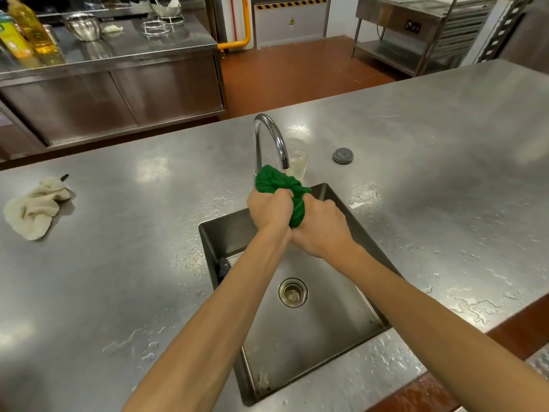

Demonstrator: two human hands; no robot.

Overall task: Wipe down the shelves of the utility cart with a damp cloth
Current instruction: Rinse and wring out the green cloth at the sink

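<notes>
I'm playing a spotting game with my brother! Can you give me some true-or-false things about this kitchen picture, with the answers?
1. The left hand and right hand both grip the green cloth. True.
2. The beige rag lies inside the sink. False: it lies on the counter, left of the sink.
3. The hands are above the sink. True.
4. The round grey plug sits in the drain. False: it lies on the counter, right of the tap.

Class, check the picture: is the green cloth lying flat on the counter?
No, the left hand and right hand grip the bunched cloth above the sink, just under the tap.
</notes>
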